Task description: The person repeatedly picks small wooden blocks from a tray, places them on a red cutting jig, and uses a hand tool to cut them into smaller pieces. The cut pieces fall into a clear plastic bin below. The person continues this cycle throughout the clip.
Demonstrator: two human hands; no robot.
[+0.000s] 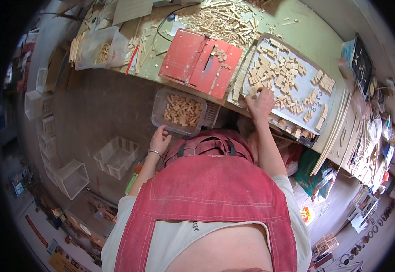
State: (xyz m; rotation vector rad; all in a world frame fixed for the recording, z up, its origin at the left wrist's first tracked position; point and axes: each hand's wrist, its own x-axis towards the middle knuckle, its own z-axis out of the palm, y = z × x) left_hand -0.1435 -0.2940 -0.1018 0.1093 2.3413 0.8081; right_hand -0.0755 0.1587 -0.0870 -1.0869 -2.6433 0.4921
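Lowest in the frame, a red apron [211,190] over a pale shirt, both forearms running up from it.

Left of centre, the left hand [160,140], bracelet at the wrist, resting against the near rim of a clear plastic tub [157,113] half filled with small wooden blocks [182,110]. Fingers curled onto the rim, loosely together; impossible to tell whether anything is pinched between them.

Right of centre and a little higher, the right hand [261,103], laid on the near edge of a pale grey tray [326,106] strewn with more short blocks [281,75]. Fingers bent down and gathered over the blocks there — pinching one or merely pressing, not clear, since the back of the hand hides the tips.

Key relation: tray blocks directly under and just above-right of the right hand's fingers, mostly lying with long axes running roughly from upper left to lower right of the frame; tub to the left of that hand, near it, with the left hand already touching it. Right hand plainly the nearer to the tray, left hand the nearer to the tub.

Between tub and tray, slightly higher, a red table saw [199,63] with a slot and a few blocks on it.

Farther up, the green worktop [313,36] — a heap of offcut sticks [220,18] at top centre, another clear bin [100,47] at upper left.

Lower left, empty clear crates [116,156] on the floor.
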